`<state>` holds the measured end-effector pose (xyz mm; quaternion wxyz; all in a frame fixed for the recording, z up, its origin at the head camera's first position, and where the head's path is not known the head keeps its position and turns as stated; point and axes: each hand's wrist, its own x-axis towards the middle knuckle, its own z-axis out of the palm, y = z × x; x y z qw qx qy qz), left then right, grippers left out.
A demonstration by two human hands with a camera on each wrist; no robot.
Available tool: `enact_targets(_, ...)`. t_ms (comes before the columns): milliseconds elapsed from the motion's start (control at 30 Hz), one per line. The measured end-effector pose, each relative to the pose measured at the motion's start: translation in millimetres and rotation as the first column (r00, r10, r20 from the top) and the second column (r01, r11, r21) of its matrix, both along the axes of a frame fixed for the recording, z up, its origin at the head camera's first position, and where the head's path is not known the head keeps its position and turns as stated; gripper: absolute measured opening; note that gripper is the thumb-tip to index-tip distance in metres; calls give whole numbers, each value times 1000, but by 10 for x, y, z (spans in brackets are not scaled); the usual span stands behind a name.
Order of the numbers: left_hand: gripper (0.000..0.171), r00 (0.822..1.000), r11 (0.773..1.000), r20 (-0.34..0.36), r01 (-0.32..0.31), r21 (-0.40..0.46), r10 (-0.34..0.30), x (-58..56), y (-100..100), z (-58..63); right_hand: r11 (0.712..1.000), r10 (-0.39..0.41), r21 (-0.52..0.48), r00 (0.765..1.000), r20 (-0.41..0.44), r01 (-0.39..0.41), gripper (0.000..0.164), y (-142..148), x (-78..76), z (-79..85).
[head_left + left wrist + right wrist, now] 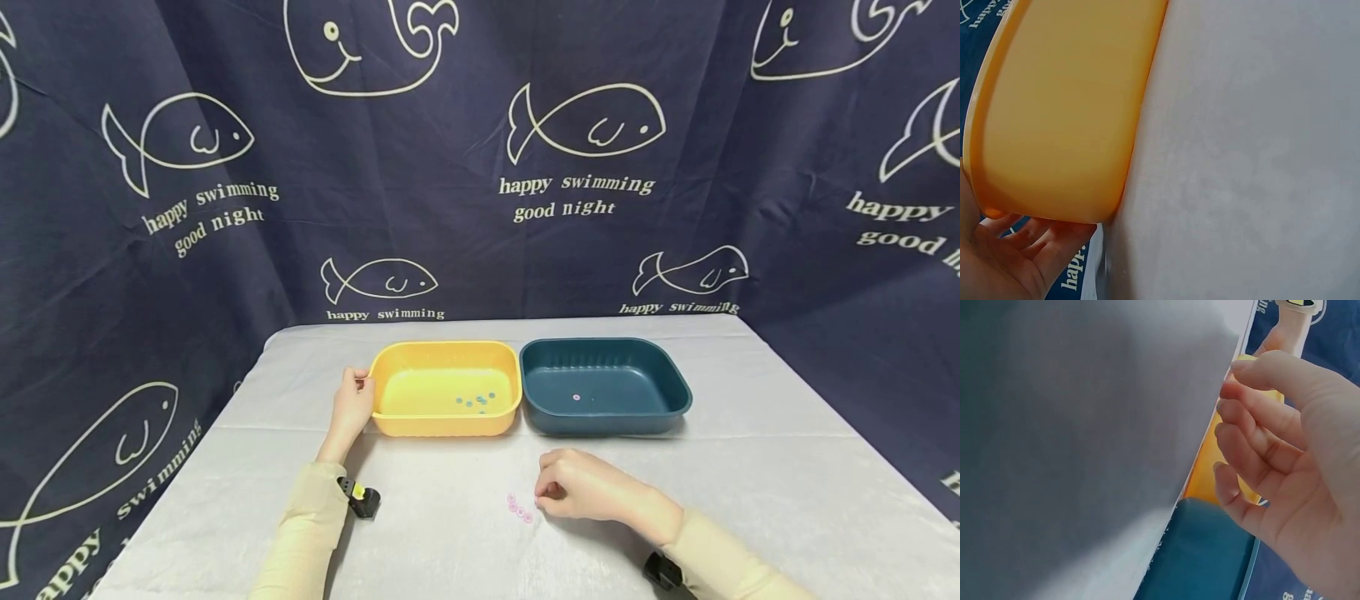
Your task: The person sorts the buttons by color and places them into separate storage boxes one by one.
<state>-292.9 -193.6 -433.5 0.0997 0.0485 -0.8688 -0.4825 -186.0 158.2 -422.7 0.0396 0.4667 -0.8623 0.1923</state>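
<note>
My left hand (352, 407) grips the left end of a yellow plastic bin (446, 427), thumb by the rim and fingers against the outer wall; the left wrist view also shows this hand (1019, 253) at the bin's end (1060, 125). Several small blue buttons (469, 404) lie inside it. My right hand (588, 487) is low over the cloth, just right of several small pink buttons (521, 512). Its thumb and index finger pinch a tiny pink button, mostly hidden by the fingertips. In the right wrist view, the other fingers of this hand (1297, 462) are curled.
A dark blue bin (615, 423) stands against the yellow bin's right side, with one pink button (576, 397) on its floor. Pale cloth (427, 517) covers the table. Behind it hangs a navy curtain (465, 225) printed with fish.
</note>
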Motion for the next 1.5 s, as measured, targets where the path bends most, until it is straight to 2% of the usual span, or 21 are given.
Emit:
enact_targets(133,29,1000,1000,-2,4,0,-4,-2,-5,-3,998,-27,-50,999,34,29,5,7,7,4)
enact_targets(300,29,1000,1000,-7,11,8,-11,-1,-5,2,995,-27,-92,999,26,29,4,23,0,1)
enact_targets(700,30,1000,1000,-8,7,3,-7,18,-5,13,998,-48,39,998,48,46,8,24,7,28)
enact_targets(900,30,1000,1000,-3,7,4,-7,13,-6,16,998,-68,20,994,90,66,6,28,12,41)
enact_targets(1300,30,1000,1000,10,11,7,-11,4,-14,-2,994,-105,26,983,149,102,14,54,-19,-9)
enact_targets(1500,30,1000,1000,8,8,7,-8,0,-12,2,991,-128,3,960,247,131,15,46,-21,-19)
